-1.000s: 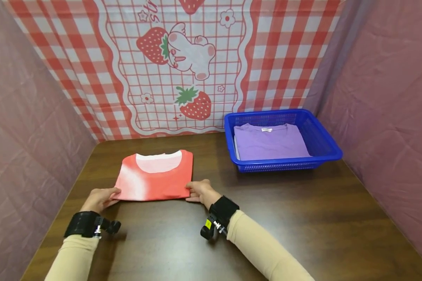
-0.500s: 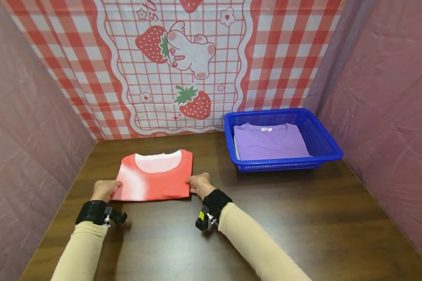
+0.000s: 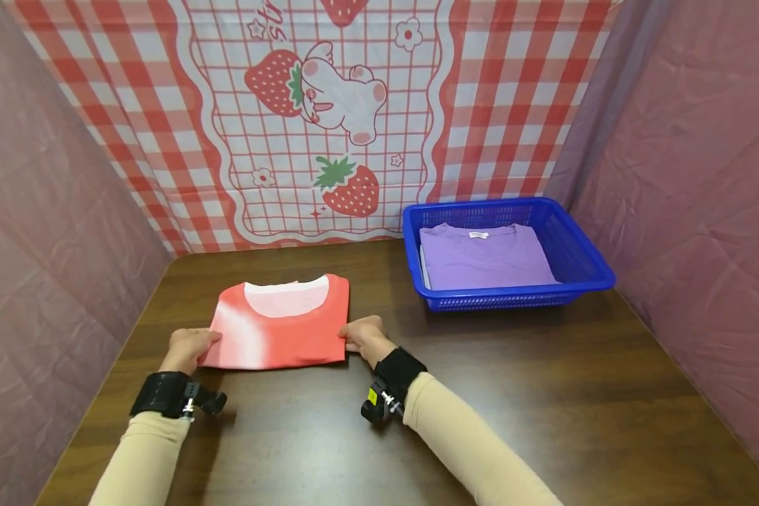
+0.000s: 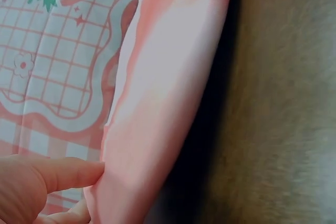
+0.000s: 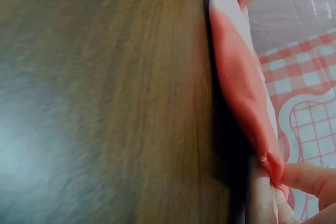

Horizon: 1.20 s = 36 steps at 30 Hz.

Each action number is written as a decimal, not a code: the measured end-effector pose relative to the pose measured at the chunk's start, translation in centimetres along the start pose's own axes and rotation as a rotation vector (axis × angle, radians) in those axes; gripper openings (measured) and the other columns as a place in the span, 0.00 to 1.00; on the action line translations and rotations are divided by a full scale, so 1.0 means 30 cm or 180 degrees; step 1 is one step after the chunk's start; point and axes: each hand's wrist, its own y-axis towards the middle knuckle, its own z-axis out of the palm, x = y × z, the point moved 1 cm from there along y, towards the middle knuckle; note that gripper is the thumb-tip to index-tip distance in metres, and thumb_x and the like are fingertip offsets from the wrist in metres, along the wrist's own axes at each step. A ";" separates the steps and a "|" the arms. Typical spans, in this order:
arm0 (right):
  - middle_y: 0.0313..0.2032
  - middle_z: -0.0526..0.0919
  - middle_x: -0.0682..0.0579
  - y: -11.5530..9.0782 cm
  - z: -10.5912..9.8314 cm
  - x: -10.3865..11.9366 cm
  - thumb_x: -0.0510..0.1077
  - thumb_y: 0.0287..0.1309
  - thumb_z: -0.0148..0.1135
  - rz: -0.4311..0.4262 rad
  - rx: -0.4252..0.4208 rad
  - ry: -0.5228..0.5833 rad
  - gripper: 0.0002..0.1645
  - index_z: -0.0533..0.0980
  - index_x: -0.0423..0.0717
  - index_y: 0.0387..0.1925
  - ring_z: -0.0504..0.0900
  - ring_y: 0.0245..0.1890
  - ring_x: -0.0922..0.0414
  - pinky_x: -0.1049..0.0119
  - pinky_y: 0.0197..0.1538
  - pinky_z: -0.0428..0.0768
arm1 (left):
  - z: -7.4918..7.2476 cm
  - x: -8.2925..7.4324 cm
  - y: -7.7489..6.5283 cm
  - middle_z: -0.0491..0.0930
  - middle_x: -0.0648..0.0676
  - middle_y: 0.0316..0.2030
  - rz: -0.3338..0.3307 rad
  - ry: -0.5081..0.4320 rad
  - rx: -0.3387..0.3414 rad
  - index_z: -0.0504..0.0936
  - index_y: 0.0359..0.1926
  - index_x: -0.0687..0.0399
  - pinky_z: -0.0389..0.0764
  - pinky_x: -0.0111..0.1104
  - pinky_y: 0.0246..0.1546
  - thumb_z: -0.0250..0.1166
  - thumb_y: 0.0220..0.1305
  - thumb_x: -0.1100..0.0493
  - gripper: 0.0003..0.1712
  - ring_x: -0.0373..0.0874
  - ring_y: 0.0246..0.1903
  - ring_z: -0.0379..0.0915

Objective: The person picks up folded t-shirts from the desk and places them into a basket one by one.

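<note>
A folded red shirt [image 3: 291, 336] with a white fade on its left part and a white-edged round neckline lies at the table's left, neckline toward the back. At its left side my left hand [image 3: 190, 347] pinches the edge, with the thumb [image 4: 79, 173] on top in the left wrist view. Opposite it, my right hand [image 3: 367, 339] grips the right edge. In the right wrist view the right thumb [image 5: 307, 178] and fingers close on the cloth from both faces, and a dark shadow runs beneath the shirt's near edge.
A blue plastic basket [image 3: 500, 303] stands at the back right, holding a folded purple shirt [image 3: 487, 260] with pale cloth showing under it. The brown wooden table [image 3: 544, 393] ends at a strawberry-print cloth [image 3: 329, 176] behind, with pink drapes [image 3: 689, 211] at the sides.
Both hands have slid from the shirt's near corners a little up its sides. The shirt has since shifted slightly toward the front. Basket and purple shirt stay put.
</note>
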 end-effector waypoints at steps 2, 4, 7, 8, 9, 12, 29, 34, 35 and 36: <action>0.22 0.85 0.46 -0.013 -0.013 -0.006 0.23 0.42 0.63 -0.0028 0.0075 -0.0003 0.13 0.79 0.27 0.35 0.82 0.21 0.60 0.66 0.33 0.86 | 0.000 0.003 -0.019 0.77 0.76 0.50 0.0015 0.0104 0.0098 0.68 0.59 0.81 0.74 0.25 0.28 0.60 0.61 0.63 0.30 0.42 0.32 0.73; 0.20 0.82 0.49 -0.029 -0.029 -0.011 0.23 0.42 0.62 -0.0065 0.0171 -0.0016 0.12 0.79 0.27 0.35 0.82 0.21 0.59 0.65 0.34 0.86 | 0.002 0.008 -0.041 0.66 0.77 0.62 0.0024 0.0150 0.0229 0.65 0.61 0.80 0.77 0.28 0.35 0.58 0.63 0.61 0.31 0.47 0.39 0.76; 0.18 0.81 0.52 -0.057 -0.058 -0.020 0.24 0.43 0.61 -0.0126 0.0282 -0.0103 0.11 0.80 0.28 0.33 0.81 0.21 0.61 0.65 0.34 0.86 | 0.009 0.017 -0.080 0.60 0.76 0.66 -0.0048 0.0209 0.0388 0.62 0.65 0.78 0.79 0.42 0.53 0.56 0.66 0.57 0.34 0.59 0.52 0.72; 0.18 0.81 0.53 -0.066 -0.069 -0.024 0.24 0.43 0.61 -0.0147 0.0319 -0.0130 0.10 0.80 0.28 0.33 0.81 0.21 0.61 0.65 0.35 0.86 | 0.011 0.021 -0.094 0.59 0.76 0.66 -0.0063 0.0239 0.0436 0.61 0.66 0.77 0.75 0.47 0.59 0.55 0.67 0.55 0.35 0.62 0.57 0.69; 0.19 0.81 0.53 -0.076 -0.080 -0.029 0.24 0.44 0.61 -0.0173 0.0356 -0.0158 0.10 0.80 0.28 0.33 0.81 0.22 0.61 0.65 0.35 0.86 | 0.014 0.026 -0.108 0.58 0.77 0.67 -0.0068 0.0252 0.0480 0.60 0.66 0.76 0.70 0.52 0.64 0.54 0.68 0.53 0.35 0.65 0.61 0.64; 0.21 0.83 0.51 -0.104 -0.119 -0.049 0.25 0.44 0.62 -0.0247 0.0430 -0.0261 0.11 0.80 0.28 0.34 0.82 0.24 0.61 0.64 0.36 0.86 | 0.027 0.047 -0.150 0.57 0.77 0.67 -0.0019 0.0326 0.0539 0.60 0.67 0.76 0.60 0.56 0.69 0.54 0.69 0.50 0.37 0.69 0.65 0.57; 0.18 0.80 0.53 -0.145 -0.198 -0.093 0.29 0.47 0.64 -0.0179 0.0400 -0.0383 0.09 0.79 0.29 0.33 0.81 0.20 0.61 0.65 0.31 0.85 | 0.060 0.092 -0.223 0.60 0.78 0.65 0.0074 0.0433 0.0849 0.60 0.65 0.79 0.68 0.58 0.62 0.54 0.68 0.49 0.39 0.67 0.58 0.68; 0.17 0.81 0.52 -0.120 -0.178 -0.074 0.29 0.47 0.65 -0.0122 0.0292 -0.0346 0.05 0.77 0.34 0.29 0.82 0.21 0.60 0.66 0.29 0.85 | 0.068 0.076 -0.195 0.67 0.77 0.59 0.0037 0.0266 0.0726 0.64 0.62 0.81 0.81 0.39 0.43 0.56 0.66 0.52 0.36 0.51 0.44 0.76; 0.17 0.81 0.52 -0.116 -0.174 -0.072 0.29 0.47 0.65 -0.0120 0.0284 -0.0347 0.05 0.76 0.35 0.28 0.82 0.21 0.60 0.66 0.28 0.85 | 0.069 0.075 -0.190 0.68 0.77 0.58 0.0006 0.0238 0.0693 0.64 0.62 0.81 0.81 0.37 0.41 0.57 0.66 0.53 0.36 0.51 0.43 0.76; 0.17 0.81 0.52 -0.113 -0.170 -0.069 0.29 0.46 0.65 -0.0119 0.0284 -0.0353 0.05 0.76 0.36 0.27 0.82 0.21 0.61 0.67 0.27 0.84 | 0.070 0.076 -0.183 0.69 0.77 0.58 -0.0025 0.0217 0.0670 0.64 0.62 0.80 0.81 0.36 0.40 0.58 0.66 0.53 0.36 0.51 0.42 0.76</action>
